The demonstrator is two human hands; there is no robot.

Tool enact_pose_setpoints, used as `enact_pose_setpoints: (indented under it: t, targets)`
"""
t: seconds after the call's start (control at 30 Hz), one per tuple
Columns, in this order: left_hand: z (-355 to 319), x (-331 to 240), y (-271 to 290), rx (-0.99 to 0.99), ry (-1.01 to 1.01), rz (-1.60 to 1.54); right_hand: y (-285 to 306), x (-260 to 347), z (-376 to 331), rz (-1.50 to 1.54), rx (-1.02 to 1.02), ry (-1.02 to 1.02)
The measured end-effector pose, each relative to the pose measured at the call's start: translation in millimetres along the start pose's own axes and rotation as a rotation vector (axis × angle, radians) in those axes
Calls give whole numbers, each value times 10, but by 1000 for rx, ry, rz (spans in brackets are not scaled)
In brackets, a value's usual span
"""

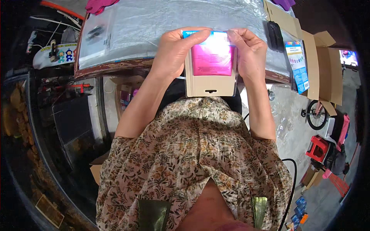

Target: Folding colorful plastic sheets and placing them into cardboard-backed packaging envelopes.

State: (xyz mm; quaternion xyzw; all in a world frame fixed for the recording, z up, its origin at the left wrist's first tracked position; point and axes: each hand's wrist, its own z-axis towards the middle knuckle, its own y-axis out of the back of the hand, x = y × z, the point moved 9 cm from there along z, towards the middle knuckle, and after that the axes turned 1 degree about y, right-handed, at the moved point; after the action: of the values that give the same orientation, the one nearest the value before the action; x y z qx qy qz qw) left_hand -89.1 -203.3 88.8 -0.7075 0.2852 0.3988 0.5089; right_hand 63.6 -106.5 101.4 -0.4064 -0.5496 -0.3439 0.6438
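Between my two hands, above the table's near edge, is a flat package with a tan card back (212, 85), a clear sleeve, a blue strip along its far end and a shiny pink pouch (212, 65) in the middle. Light glares off its upper part. My left hand (172, 52) pinches the far left corner with thumb on top. The far right corner is gripped by my right hand (251, 50), its thumb and fingers closed on the edge. A slot-shaped hanging hole shows at the end nearest me.
Clear plastic covers the table (135, 34). A clear bag with dark pieces (96, 34) and a magenta cloth (99, 5) lie left. Rightward are a black pouch (274, 36), an open cardboard box (325, 73) and a blue-and-white package (296, 67). A red stool-like object (318, 148) stands on the floor.
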Motion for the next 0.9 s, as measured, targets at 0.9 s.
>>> enact_pose_setpoints:
  t: [0.9]
  targets:
    - [-113,-43,-149,123,16,312,-597,996,-370,-1129,390,929]
